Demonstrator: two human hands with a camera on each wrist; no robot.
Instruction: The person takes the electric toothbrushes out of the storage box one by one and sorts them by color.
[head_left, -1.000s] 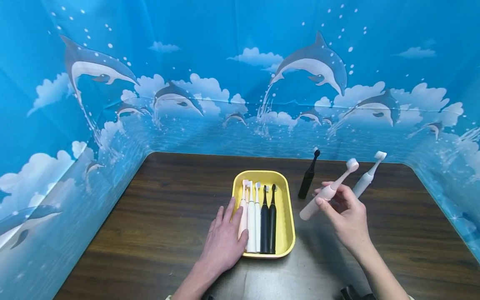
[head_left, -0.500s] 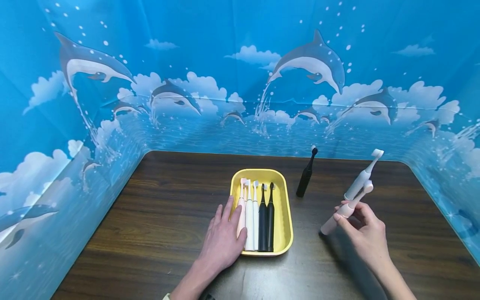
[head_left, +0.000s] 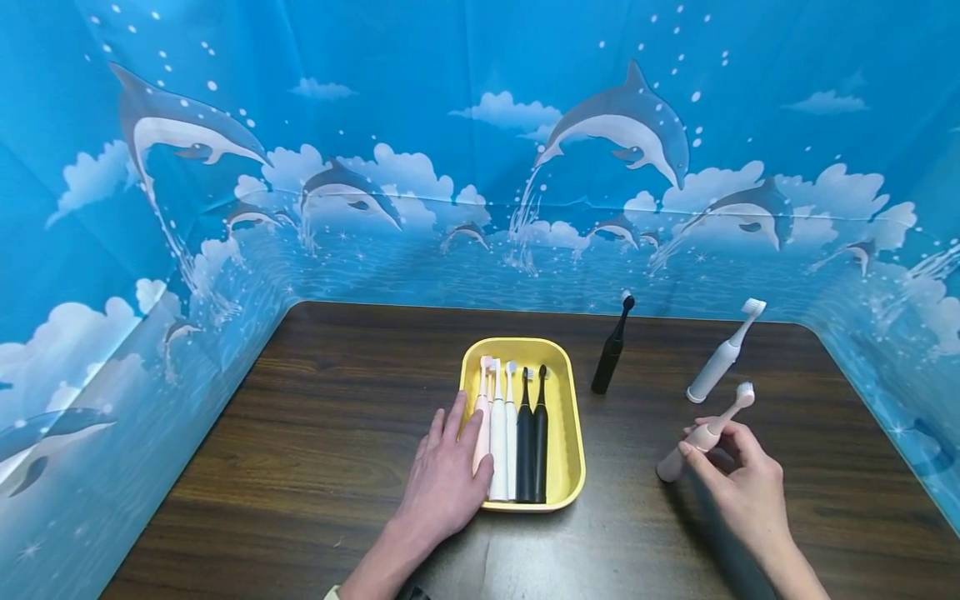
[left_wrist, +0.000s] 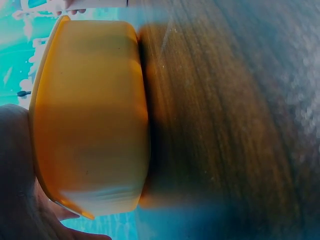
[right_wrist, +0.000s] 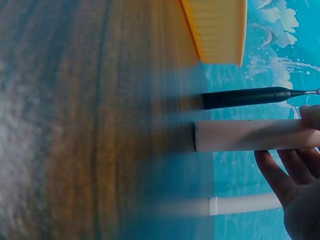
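Note:
My right hand [head_left: 750, 492] pinches a pink electric toothbrush [head_left: 672, 467] near the top of its handle, thumb on one side and fingers on the other. It stands nearly upright at the table, bristles up; in the right wrist view the base of its handle [right_wrist: 240, 136] is right at the wood. Across the left rim of a yellow tray [head_left: 573, 417] lies my left hand [head_left: 448, 483], its fingers extended and its thumb over the inside. Inside the tray lie pink, white and black electric toothbrushes side by side, heads away from me; the hand partly covers the pink ones [head_left: 482, 425].
A black electric toothbrush [head_left: 610, 358] stands upright right of the tray, and a pale grey-white one [head_left: 716, 367] stands farther right, behind my right hand. The dark wooden table [head_left: 322, 433] is bordered by a blue dolphin-printed backdrop [head_left: 420, 267] at the back and sides.
My right hand has carried the pink toothbrush to the right and toward me, down to the table in front of the grey-white one. The left hand has stayed on the tray rim.

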